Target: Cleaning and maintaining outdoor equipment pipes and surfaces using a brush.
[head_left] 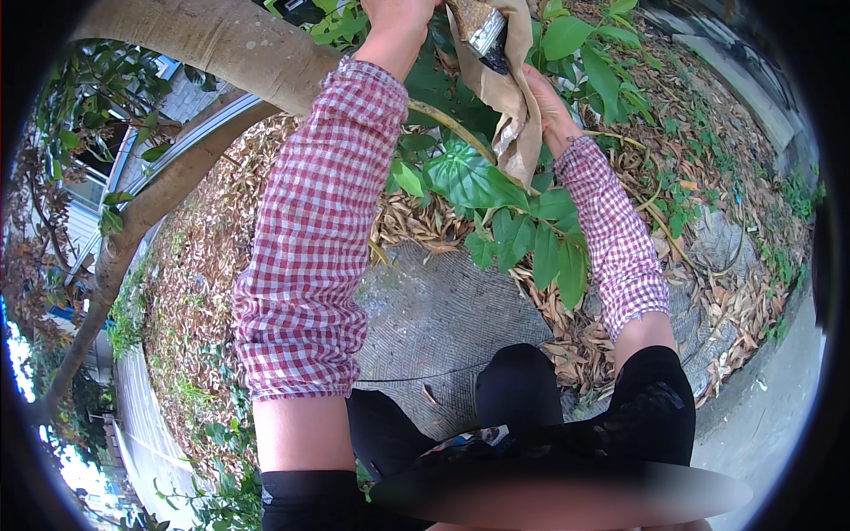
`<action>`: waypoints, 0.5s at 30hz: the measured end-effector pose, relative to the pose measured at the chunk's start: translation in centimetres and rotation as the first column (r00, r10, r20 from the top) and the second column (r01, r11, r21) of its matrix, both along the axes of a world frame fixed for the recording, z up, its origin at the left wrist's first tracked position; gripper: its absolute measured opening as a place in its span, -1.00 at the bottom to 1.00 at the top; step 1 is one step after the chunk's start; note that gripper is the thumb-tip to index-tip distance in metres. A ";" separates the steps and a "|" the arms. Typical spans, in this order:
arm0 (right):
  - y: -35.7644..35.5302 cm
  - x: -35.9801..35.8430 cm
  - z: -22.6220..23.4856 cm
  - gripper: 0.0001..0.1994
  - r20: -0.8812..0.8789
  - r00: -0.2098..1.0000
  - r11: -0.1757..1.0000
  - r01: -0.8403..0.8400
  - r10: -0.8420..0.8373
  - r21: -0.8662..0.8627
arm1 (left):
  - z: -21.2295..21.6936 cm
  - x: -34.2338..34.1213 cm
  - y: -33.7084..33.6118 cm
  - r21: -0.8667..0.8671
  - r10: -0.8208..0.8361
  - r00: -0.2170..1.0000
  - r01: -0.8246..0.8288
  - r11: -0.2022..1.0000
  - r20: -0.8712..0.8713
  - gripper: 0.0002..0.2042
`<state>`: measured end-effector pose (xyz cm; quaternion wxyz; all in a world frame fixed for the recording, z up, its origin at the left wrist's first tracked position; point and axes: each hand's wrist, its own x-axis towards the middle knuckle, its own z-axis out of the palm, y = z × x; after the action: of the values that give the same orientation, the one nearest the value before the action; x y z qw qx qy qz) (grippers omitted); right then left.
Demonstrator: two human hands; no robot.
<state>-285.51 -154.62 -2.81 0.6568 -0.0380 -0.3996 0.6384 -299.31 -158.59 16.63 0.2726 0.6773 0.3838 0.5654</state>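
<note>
A crumpled piece of brown paper (515, 115) hangs at the upper middle, its lower end trailing in front of green leaves. My right hand (547, 108) grips the paper from its right side, with the fingers partly hidden behind it. Against the paper's upper part lies a small silver, brown and black packet (485, 37). My left hand (398, 19) reaches to the top edge, just left of the paper. Its fingers are cut off by the picture's edge, so what it holds does not show. Red-and-white checked sleeve covers (310, 239) wrap both forearms.
A thick tree branch (221, 53) crosses the upper left. Broad-leaved green plants (474, 173) grow below the paper, above a grey stone slab (434, 301). Dry leaves (212, 239) cover the ground around. A concrete path (753, 389) runs at the right.
</note>
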 end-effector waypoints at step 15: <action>-0.3 3.8 -4.0 -0.66 -0.126 0.977 0.955 0.135 -0.173 -0.264 | 1.3 -2.0 1.1 0.026 -0.034 0.994 0.031 0.999 0.100 -0.72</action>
<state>-281.74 -154.92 -6.82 0.7223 -0.1054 -0.2603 0.6320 -301.33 -157.49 17.97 0.2923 0.6574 0.3517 0.5989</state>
